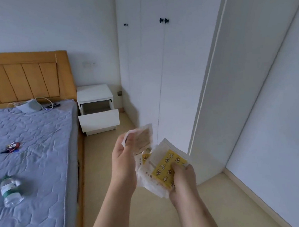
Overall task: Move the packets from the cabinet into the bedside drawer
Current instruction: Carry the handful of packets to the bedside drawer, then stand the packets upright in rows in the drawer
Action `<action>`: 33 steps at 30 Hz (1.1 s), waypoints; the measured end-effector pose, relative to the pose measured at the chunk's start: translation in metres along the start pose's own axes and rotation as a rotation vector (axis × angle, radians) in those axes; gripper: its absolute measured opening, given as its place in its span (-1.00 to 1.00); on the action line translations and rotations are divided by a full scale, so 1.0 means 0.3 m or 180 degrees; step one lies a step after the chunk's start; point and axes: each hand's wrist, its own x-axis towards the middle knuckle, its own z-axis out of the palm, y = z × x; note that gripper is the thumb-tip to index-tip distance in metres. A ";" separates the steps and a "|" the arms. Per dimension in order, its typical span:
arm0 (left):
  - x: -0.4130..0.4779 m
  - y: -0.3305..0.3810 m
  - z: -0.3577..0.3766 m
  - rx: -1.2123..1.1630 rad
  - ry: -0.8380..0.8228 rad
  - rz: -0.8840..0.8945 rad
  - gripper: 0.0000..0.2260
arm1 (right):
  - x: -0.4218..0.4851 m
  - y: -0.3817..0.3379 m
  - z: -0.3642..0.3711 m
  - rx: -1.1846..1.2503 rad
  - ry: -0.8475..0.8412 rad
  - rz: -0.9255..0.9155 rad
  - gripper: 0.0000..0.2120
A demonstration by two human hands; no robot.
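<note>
A fan of yellow star-patterned packets (pixel 164 169) is held in mid-air over the floor, gripped from below by the right hand (pixel 183 180) with its thumb on the top one. The left hand (pixel 123 162) curls round a paler packet (pixel 144 138) (blurred, print unreadable) just above the fan. Well beyond, the bedside drawer (pixel 99 119) of the white nightstand (pixel 94 92) stands pulled out. The wardrobe (pixel 159 67) doors are closed. A water bottle (pixel 10 190) lies on the mattress (pixel 35 133).
</note>
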 end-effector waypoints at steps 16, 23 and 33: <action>1.085 0.017 -0.213 0.2467 0.0100 0.1180 -0.58 | 0.675 -0.019 0.937 -0.0016 -0.0903 -0.0083 -0.78; 1.533 0.062 -0.359 0.0896 0.0178 -0.0404 0.01 | 0.991 0.013 1.248 -0.0340 -0.1266 0.0073 -0.76; 2.142 0.134 -0.457 0.0347 0.0720 -0.0304 -0.38 | 1.518 -0.002 1.853 -0.1548 -0.2450 0.0208 -0.73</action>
